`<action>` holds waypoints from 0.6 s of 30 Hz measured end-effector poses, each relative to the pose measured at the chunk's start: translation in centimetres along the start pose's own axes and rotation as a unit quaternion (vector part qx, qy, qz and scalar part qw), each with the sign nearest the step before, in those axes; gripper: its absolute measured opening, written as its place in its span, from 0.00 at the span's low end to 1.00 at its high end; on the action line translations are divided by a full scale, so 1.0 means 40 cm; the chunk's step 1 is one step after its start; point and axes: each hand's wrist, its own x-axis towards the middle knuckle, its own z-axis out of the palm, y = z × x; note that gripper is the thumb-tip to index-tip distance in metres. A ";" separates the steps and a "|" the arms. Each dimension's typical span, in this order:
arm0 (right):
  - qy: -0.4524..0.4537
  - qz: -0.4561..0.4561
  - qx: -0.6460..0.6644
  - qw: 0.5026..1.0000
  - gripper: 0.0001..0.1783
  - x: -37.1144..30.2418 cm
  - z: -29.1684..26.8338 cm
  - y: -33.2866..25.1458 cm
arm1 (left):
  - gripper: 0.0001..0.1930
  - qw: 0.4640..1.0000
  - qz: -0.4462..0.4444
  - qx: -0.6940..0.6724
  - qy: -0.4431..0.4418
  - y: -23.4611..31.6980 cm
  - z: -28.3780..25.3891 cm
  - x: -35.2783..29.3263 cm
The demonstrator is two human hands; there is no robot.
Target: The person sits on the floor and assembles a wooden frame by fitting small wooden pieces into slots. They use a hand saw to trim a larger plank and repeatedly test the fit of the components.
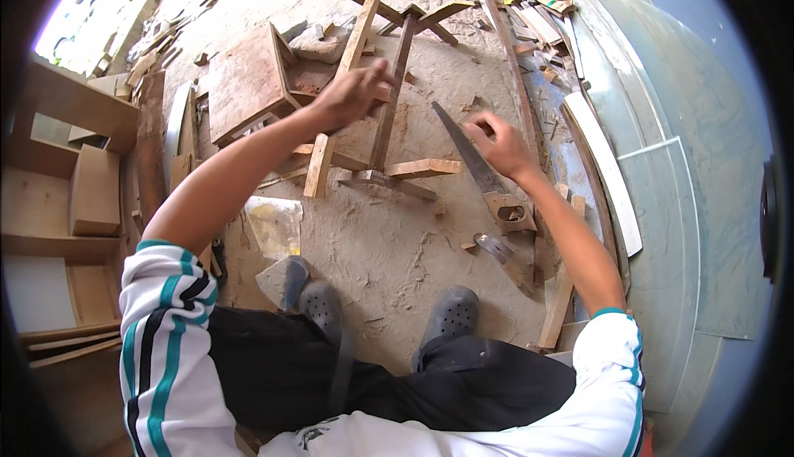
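Left hand (351, 100) is over the pale stick (362, 27), too blurry to tell if it's gripping. Right hand (502, 144) is loosely curled near the saw (482, 172) on the floor (385, 246), can't tell if it's pinching anything.

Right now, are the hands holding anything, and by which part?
The left hand crosses the stick's middle; I can't tell if it grips. I see nothing in the right hand, near the saw.

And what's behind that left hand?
A light wooden strip pokes out above and below the left hand. The part between is covered, so I can't see it.
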 end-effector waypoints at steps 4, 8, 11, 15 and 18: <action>-0.076 -0.086 -0.043 0.992 0.30 0.034 0.104 -0.144 | 0.34 0.984 0.178 0.012 0.022 -0.068 0.124 0.011; -0.105 -0.075 -0.074 0.989 0.30 0.031 0.157 -0.153 | 0.30 0.989 0.129 -0.061 -0.039 -0.109 0.204 -0.001; -0.104 -0.063 -0.114 0.986 0.26 0.024 0.181 -0.143 | 0.30 0.980 0.157 -0.118 -0.042 -0.131 0.224 -0.014; -0.084 -0.092 -0.150 0.981 0.22 0.003 0.211 -0.113 | 0.26 0.985 0.156 0.016 -0.069 -0.157 0.186 -0.009; -0.065 -0.076 -0.168 0.981 0.22 -0.018 0.228 -0.111 | 0.21 0.971 0.171 0.166 -0.032 -0.196 0.122 -0.039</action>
